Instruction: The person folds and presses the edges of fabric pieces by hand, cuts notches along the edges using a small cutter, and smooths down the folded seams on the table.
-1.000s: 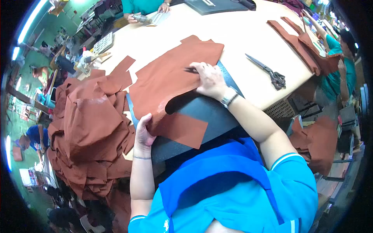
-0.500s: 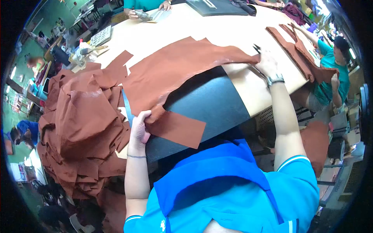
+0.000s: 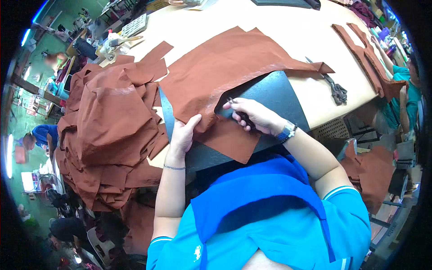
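A large reddish-brown leather sheet lies across the table and a black mat. My left hand is closed on the sheet's near edge, thumb on top. A smaller flap of brown leather lies below that edge, on the mat; whether it joins the sheet is unclear. My right hand is closed around a black-handled tool with a short metal tip, just right of the sheet's edge. Dark-handled scissors lie on the table, near the sheet's narrow right end.
A high heap of brown leather pieces stands at the left. Brushes and a pale keypad-like tray sit behind it. Long folded brown strips lie at the right, where a co-worker in a teal shirt touches them.
My right hand has come from the sheet's far right end back towards my left hand, with the black-handled tool. The scissors now show on the table. The camera view has shifted.
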{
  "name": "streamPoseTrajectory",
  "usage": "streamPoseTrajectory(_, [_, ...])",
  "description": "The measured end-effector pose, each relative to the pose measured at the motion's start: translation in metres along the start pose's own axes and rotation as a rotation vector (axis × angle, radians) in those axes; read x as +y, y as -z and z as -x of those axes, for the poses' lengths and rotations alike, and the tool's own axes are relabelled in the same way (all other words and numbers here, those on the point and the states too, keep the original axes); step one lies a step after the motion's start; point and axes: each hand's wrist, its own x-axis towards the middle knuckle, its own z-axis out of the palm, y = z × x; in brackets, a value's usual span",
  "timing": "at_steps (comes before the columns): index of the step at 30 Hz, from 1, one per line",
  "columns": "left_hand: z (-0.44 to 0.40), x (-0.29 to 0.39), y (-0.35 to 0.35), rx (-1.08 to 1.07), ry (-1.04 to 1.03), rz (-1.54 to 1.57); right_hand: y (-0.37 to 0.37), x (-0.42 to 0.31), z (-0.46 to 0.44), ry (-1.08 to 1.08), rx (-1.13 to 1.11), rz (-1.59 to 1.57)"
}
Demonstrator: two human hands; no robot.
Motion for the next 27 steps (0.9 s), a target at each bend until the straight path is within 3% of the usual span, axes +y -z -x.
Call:
streamPoseTrajectory(2, [0.0,0.002,0.0,0.003,0.017,-0.025,-0.004,-0.005,-0.007,-0.037,-0.069,0.024])
streamPoseTrajectory(8, [0.001,0.0,0.0,-0.025,-0.034,-0.038,0.003,-0.003,-0.021,-0.134,-0.126,-0.343])
streamPoseTrajectory(17, [-0.002,-0.001,0.003,-0.025,-0.031,-0.019,0.011,0.004,-0.026,-0.173,-0.226,-0.298])
streamPoseTrajectory(27, [0.0,0.0,0.0,-0.022,-0.044,-0.02,0.013,0.006,-0.029,-0.127,-0.179,-0.306])
